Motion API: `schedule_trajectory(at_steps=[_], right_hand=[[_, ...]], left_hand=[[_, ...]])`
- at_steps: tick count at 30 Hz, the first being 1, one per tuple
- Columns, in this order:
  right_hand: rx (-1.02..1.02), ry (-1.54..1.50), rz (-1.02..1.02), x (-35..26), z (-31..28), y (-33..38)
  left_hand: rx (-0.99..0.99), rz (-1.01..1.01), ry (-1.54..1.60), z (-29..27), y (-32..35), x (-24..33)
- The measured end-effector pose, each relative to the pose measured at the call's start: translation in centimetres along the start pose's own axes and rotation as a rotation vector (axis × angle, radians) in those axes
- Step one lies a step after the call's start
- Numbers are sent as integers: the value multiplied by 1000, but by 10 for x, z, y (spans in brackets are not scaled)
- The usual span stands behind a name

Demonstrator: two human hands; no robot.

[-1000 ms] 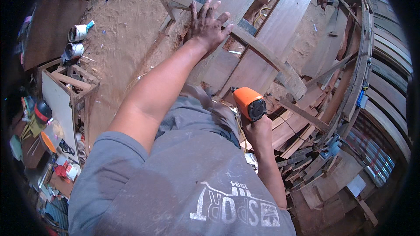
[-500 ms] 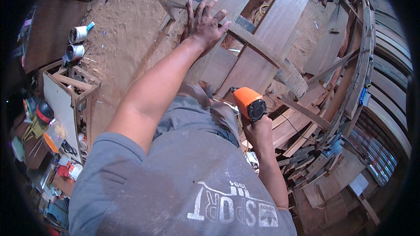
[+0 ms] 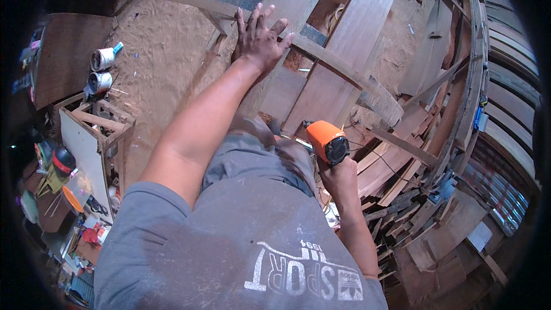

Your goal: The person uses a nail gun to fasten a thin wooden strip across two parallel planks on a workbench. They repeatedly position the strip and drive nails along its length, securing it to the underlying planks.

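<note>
My left hand (image 3: pixel 259 37) lies flat with fingers spread on a long wooden plank (image 3: pixel 290 0) that runs away from me over a support frame. A second, wider plank (image 3: pixel 350 46) lies beside it to the right. Lower down, my right hand (image 3: pixel 340 177) grips an orange and black power tool (image 3: pixel 326 140), held close to my body near the planks' near ends. What the tool's working end touches is hidden.
Sandy ground (image 3: pixel 166 46) spreads to the left, with two tins (image 3: pixel 102 69) on it. A wooden crate frame (image 3: pixel 94 132) and cluttered small items stand at left. Stacked timber offcuts (image 3: pixel 413 195) and curved boards (image 3: pixel 493 80) fill the right side.
My left hand has stayed flat on the plank, shifting only slightly. The orange tool in my right hand has barely moved.
</note>
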State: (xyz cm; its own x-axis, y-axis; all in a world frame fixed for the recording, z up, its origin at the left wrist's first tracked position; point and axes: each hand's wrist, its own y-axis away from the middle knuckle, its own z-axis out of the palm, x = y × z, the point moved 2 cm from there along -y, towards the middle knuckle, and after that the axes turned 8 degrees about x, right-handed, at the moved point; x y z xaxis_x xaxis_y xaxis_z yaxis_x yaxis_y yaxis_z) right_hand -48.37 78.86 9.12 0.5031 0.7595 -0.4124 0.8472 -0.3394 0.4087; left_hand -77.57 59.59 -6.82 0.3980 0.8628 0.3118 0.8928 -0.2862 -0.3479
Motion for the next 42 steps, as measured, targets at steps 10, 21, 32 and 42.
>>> schedule_trajectory(at_steps=[10,21,32,42], right_hand=[[43,-7,-14,9,9,6],[183,-280,280,27,7,5],[192,-364,270,2,11,10],[227,-343,338,-8,0,18]], left_hand=[[24,18,18,8,0,-4],[8,29,26,10,-1,-4],[-35,3,49,9,-1,-5],[-15,21,50,6,-1,-4]])
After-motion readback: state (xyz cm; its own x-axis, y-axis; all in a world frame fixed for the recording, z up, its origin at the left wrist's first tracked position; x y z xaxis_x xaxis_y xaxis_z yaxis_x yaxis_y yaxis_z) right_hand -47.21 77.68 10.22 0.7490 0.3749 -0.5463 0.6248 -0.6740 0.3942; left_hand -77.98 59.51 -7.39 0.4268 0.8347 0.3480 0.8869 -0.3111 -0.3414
